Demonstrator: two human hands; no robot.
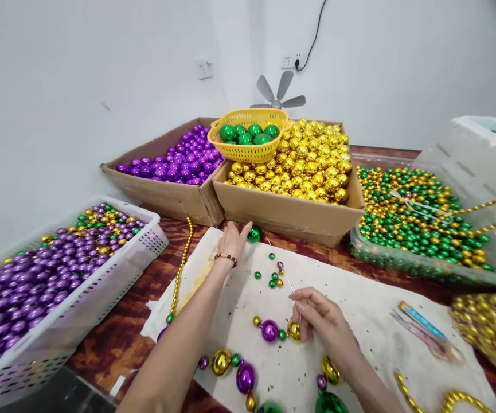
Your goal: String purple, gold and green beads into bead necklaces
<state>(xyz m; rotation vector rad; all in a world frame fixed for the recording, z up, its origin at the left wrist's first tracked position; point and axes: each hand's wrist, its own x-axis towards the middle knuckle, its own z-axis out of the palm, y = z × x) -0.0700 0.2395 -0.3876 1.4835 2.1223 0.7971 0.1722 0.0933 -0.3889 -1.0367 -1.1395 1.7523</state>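
My left hand (234,242) reaches to the far edge of the white cloth, fingers apart, beside a large green ball (254,234). Nothing shows between its fingers. My right hand (316,315) pinches a thin needle (288,281) that points up and left. Just left of that hand, a gold ball (293,330), a small green bead and a purple ball (269,331) lie in a row. Several small loose beads (273,283) rest on the cloth between the hands. A string of larger beads (245,376) curves along the near edge.
Cardboard boxes of purple balls (179,160) and gold balls (303,160) stand behind, with a yellow basket (250,152) on their rims. Bead crates stand left (114,275) and right (402,255). A cutter (422,321) and gold bead strings (463,398) lie at right.
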